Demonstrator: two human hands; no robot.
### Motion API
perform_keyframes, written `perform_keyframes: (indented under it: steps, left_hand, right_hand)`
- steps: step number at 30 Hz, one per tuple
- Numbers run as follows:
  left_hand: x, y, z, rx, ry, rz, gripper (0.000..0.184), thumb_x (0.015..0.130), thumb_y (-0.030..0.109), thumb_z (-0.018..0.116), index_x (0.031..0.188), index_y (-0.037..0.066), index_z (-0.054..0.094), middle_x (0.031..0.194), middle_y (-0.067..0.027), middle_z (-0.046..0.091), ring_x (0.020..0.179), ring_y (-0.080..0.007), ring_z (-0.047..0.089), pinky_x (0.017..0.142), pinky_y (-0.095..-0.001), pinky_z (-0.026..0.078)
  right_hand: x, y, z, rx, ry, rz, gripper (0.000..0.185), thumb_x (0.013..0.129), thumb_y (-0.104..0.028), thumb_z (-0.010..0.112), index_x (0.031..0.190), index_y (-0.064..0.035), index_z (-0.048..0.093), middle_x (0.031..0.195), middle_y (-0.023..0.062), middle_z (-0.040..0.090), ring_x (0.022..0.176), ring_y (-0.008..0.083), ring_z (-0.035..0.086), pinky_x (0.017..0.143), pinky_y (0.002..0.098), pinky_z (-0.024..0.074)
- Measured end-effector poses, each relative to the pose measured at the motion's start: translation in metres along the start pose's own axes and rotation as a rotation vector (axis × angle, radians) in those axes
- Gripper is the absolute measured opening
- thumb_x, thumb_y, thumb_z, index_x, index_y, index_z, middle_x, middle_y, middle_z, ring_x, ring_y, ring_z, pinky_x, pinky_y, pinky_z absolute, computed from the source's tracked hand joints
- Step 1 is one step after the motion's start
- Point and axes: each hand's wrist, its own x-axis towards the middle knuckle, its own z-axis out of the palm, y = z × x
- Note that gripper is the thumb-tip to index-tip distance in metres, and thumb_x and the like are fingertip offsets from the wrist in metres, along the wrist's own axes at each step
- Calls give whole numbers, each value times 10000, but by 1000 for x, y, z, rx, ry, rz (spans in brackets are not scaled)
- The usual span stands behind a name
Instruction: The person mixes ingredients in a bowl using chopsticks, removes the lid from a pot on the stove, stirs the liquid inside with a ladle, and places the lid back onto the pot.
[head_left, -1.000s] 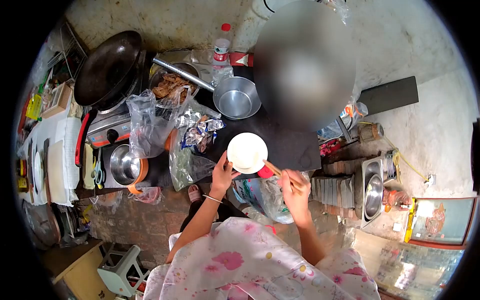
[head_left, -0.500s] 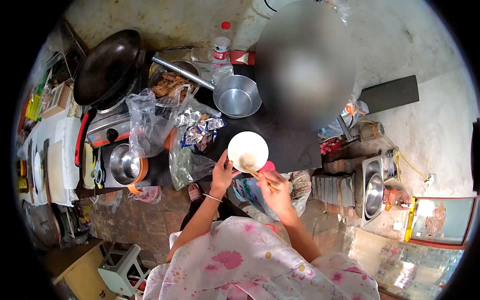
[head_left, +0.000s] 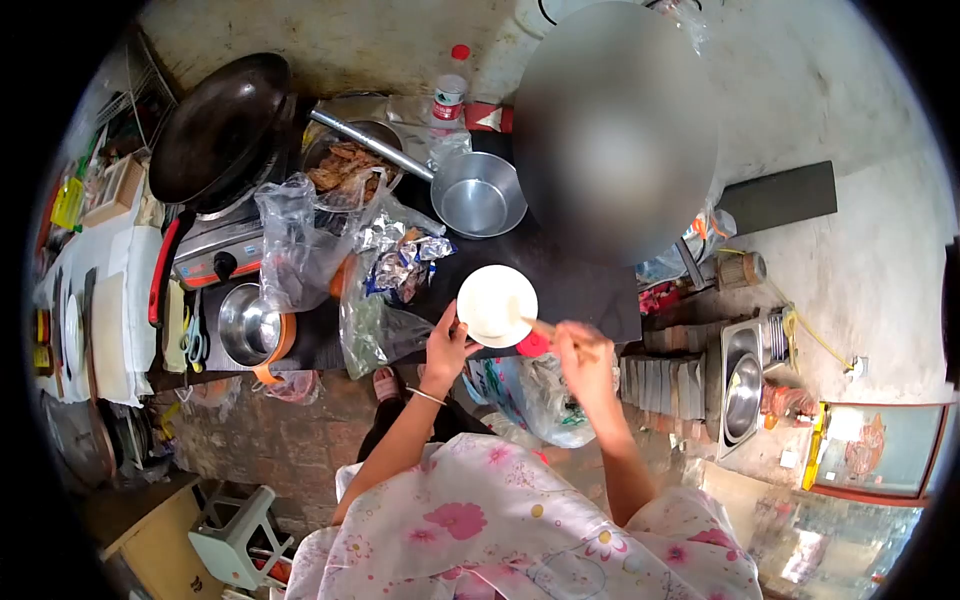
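Note:
A white bowl (head_left: pixel 496 300) is at the front edge of the dark table, with pale contents that I cannot make out. My left hand (head_left: pixel 449 352) grips its lower left rim, thumb at the edge. In my right hand (head_left: pixel 585 358), closed, is a pair of wooden chopsticks (head_left: pixel 543 327) whose tips reach into the bowl from the right. Just below the bowl, partly covered, shows a small red round thing (head_left: pixel 533 344). Crumpled foil packaging (head_left: pixel 408 264) lies to the left of the bowl, and a metal saucepan (head_left: pixel 477 195) stands behind it.
At the left, a dark wok (head_left: pixel 218 130) rests over a gas stove (head_left: pixel 215 250). Nearby are a steel pot with an orange handle (head_left: pixel 248 325), plastic bags (head_left: pixel 300 245) and a bottle with a red cap (head_left: pixel 450 90). A sink (head_left: pixel 742 385) is at the right.
My right hand has moved right and slightly up, swinging the chopsticks to the right side of the bowl. My left hand stays on the bowl.

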Motion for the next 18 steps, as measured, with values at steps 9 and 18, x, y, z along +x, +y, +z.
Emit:
perform_keyframes:
  steps: [9, 18]
  left_hand:
    - [3, -6, -4, 71, -38, -8, 446, 916, 114, 430, 1340, 91, 295, 1107, -97, 498, 980, -242, 559, 786, -372, 533]
    - [6, -10, -6, 86, -61, 32, 444, 918, 125, 424, 1341, 89, 292, 1153, -102, 476, 981, -254, 561, 787, -377, 532]
  right_hand:
    - [10, 5, -1, -142, 68, -82, 146, 845, -69, 545, 878, 54, 616, 796, 126, 616, 641, 154, 619, 552, 237, 489]
    - [43, 9, -14, 44, 105, 162, 240, 867, -154, 535, 871, 76, 604, 732, 104, 639, 618, 153, 635, 554, 238, 515]
